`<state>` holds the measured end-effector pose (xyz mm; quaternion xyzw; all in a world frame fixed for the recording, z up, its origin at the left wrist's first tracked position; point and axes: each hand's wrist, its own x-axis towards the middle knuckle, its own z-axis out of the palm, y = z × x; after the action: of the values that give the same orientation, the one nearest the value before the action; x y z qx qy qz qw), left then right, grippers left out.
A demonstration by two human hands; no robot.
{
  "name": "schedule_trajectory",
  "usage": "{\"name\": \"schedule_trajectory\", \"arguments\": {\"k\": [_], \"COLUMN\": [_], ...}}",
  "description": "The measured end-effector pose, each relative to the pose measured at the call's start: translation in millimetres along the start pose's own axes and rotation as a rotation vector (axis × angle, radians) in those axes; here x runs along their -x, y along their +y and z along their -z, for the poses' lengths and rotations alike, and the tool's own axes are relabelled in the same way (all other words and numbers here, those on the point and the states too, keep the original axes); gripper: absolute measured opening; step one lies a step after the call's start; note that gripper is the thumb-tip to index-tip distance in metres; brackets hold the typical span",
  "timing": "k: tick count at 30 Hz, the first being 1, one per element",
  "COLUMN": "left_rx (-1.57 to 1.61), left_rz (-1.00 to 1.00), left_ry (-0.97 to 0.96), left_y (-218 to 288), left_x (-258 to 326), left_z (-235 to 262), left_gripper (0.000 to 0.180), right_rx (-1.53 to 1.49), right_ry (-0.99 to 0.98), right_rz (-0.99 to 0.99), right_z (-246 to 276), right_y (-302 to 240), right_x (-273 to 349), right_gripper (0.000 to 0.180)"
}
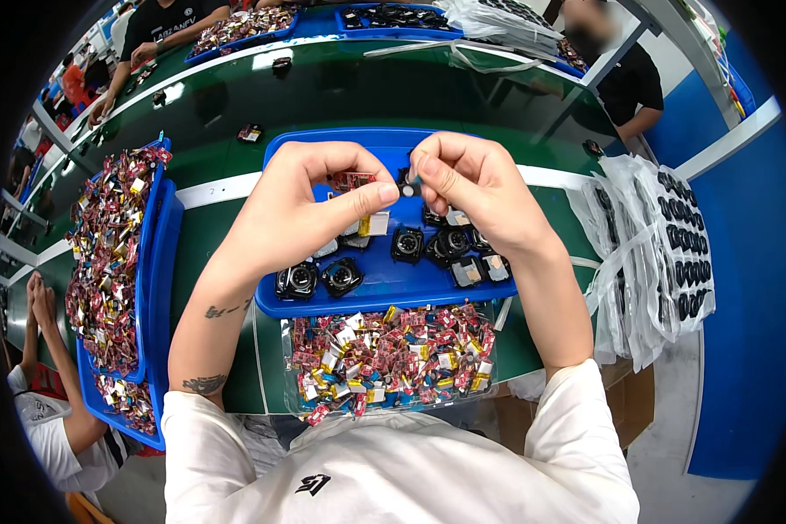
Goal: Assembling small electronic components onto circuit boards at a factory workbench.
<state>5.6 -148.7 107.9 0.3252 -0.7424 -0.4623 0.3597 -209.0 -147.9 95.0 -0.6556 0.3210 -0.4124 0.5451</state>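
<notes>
Over the blue tray (275, 306), both my hands are raised and brought close together. My left hand (327, 196) is closed around a small red circuit board (351, 181), partly hidden by the fingers. Between the two hands is a small dark part with a round grey disc (408, 189). Thumb and forefinger of my right hand (467, 179) pinch together beside that disc; what they grip is too small to name. Several black watch-like casings (406, 244) lie in the tray below, some showing pale backs. A white battery-like piece (375, 224) shows under my left hand.
Nearest my body, a clear tray (393, 358) is heaped with red boards and white batteries. Blue bins (162, 253) of similar parts stand at left. White plastic trays of black parts (651, 253) are stacked at right. Beyond runs a green conveyor (341, 96), with people alongside.
</notes>
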Motion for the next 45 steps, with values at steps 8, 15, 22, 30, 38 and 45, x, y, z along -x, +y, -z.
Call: {"name": "schedule_trajectory", "arguments": {"k": [8, 15, 22, 30, 38, 45], "left_rx": [-0.034, -0.035, 0.012, -0.056, -0.405, -0.399], "left_rz": [0.017, -0.029, -0.007, -0.079, -0.106, -0.086], "left_ry": [0.082, 0.065, 0.102, 0.126, 0.246, 0.298], "left_y": [-6.2, -3.7, -5.3, -10.9, -17.1, -17.7], "left_x": [-3.0, -3.4, -2.3, -1.6, -3.0, -3.8], "left_z": [10.8, 11.2, 9.9, 4.3, -3.7, -6.1], "left_gripper": [0.014, 0.015, 0.012, 0.010, 0.011, 0.013], "right_rx": [0.944, 1.297, 0.722, 0.012, 0.028, 0.030], "right_ry": [0.034, -0.281, -0.065, 0.090, 0.104, 0.186], "right_rz": [0.104, -0.056, -0.106, -0.170, -0.083, -0.031], "right_z": [0.4, -12.3, 0.8, -7.5, -17.5, -23.6], "right_y": [13.4, 32.0, 36.2, 9.3, 8.2, 7.1], "right_x": [-2.8, 2.3, -13.3, -8.8, -4.7, -2.2], "right_gripper": [0.031, 0.039, 0.014, 0.023, 0.032, 0.027]}}
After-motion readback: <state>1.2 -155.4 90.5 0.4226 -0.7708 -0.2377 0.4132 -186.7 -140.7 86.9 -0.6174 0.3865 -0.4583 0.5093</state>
